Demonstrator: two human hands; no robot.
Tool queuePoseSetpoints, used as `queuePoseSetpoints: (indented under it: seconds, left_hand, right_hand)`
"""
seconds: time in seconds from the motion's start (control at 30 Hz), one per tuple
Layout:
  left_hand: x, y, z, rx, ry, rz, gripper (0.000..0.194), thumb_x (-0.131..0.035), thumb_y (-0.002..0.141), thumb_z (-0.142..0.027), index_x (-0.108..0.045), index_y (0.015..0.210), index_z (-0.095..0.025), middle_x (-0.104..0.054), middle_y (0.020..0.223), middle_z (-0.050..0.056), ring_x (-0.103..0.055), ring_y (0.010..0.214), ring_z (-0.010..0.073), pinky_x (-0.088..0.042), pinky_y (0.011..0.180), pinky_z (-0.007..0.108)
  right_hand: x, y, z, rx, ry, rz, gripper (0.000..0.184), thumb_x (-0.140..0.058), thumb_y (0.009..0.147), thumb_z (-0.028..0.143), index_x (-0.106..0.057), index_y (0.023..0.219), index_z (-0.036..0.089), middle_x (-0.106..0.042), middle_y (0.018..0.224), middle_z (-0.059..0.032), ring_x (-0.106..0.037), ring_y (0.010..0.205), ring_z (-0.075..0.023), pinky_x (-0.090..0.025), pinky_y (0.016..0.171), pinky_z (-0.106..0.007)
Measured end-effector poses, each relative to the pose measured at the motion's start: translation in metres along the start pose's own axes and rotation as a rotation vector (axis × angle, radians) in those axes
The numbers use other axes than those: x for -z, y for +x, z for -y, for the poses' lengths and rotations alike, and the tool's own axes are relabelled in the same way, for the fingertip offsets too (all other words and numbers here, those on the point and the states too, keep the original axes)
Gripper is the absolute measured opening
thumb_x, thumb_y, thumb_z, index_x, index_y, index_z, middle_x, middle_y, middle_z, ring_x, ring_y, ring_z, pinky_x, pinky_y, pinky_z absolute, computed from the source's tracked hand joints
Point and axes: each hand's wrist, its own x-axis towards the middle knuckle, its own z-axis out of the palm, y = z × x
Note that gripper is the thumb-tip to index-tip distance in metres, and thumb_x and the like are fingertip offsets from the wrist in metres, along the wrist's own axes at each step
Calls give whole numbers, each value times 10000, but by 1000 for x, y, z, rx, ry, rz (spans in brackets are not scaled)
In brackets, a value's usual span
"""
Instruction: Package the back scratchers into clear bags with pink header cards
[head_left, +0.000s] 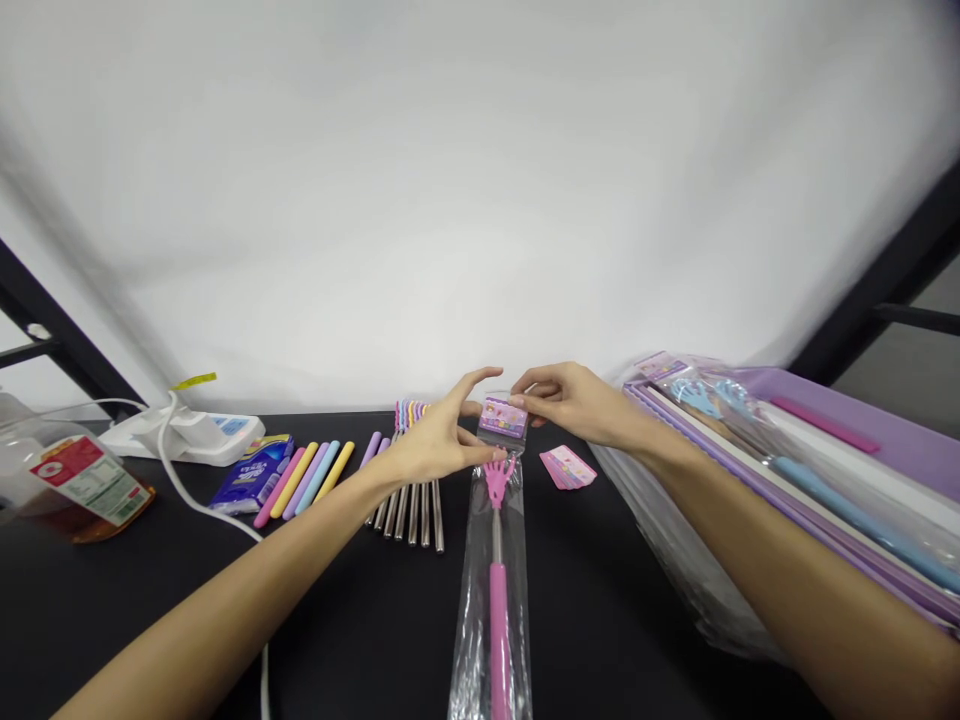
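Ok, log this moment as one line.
left hand: at clear bag | right hand: pinching header card | in bag: pink back scratcher

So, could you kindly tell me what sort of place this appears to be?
It looks like a small packing bench for household goods: a black tabletop holds pastel plastic handles beside steel rods, a clear bag with a pink back scratcher, and a purple tray of bagged scratchers.
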Motion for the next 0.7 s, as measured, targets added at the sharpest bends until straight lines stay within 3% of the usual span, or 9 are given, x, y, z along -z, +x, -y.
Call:
queuePoseSetpoints:
  seconds: [0.23,0.4,0.53,0.7]
  left_hand:
    - [-2,-1,-4,-15,-7,5,908,-740,758,-205,-220,1480,-391,-528,1254,143,-702,652,140,-471,546,224]
    - [-2,-1,-5,-28,-12,0,917,-747,766,-233,-202,1485,-391,-568,1201,132,-684,622,121,-439,527,209]
    - [-2,-1,-6,-34,-27,37,916,-734,774,-212,-188,1488,-391,-595,1135,107,-696,643,142,-428,519,203]
    - [-4,-1,-5,-21,-40,49,939,-740,761,-188,-183,1492,-384,-601,1070,88,-720,685,191,-449,534,222]
  right_hand:
    - [-2,1,-2,22,31,-42,180,-707,751,323,-649,833,173,-684,679,-28,-629,654,-166,-477,626,-285]
    - [-7,2,-4,41,101,-53,210,-635,812,357,-645,924,179,-670,719,-21,-595,627,-147,-461,588,-271]
    - [-11,4,-3,16,109,-53,241,-648,800,370,-697,908,160,-693,795,-56,-609,684,-163,-476,633,-295]
    - [-10,6,-5,-40,211,-74,269,-761,694,391,-673,795,158,-651,728,-26,-590,677,-155,-463,643,-299]
